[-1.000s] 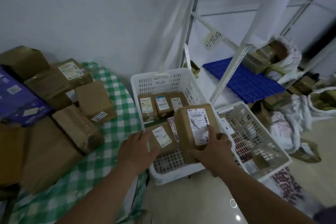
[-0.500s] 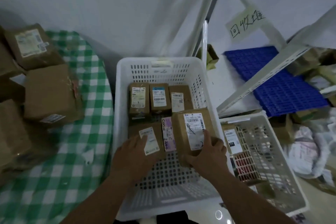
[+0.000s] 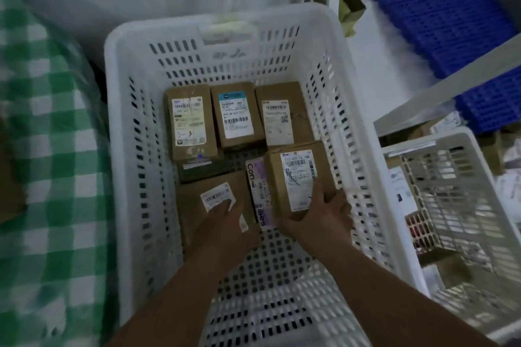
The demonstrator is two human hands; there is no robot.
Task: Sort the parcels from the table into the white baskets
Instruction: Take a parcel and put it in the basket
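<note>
Both my hands are down inside the large white basket (image 3: 124, 149). My right hand (image 3: 318, 217) grips a brown parcel (image 3: 296, 175) with a white label, set on the basket floor at the right. My left hand (image 3: 225, 222) rests on a flat brown parcel (image 3: 208, 194) to its left. A purple-and-white box (image 3: 258, 191) stands on edge between the two. Three labelled brown parcels (image 3: 235, 115) lie side by side along the basket's far end, with a dark green packet (image 3: 203, 169) in front of them.
A second white basket (image 3: 451, 205) with a few items stands to the right. The green checked tablecloth (image 3: 50, 149) covers the table on the left. A blue slatted pallet (image 3: 451, 17) and white shelf struts (image 3: 439, 93) are at the back right.
The view has dropped closer into the basket. My right hand has lowered the labelled parcel onto the basket floor beside the purple box. My left hand stays on the flat parcel.
</note>
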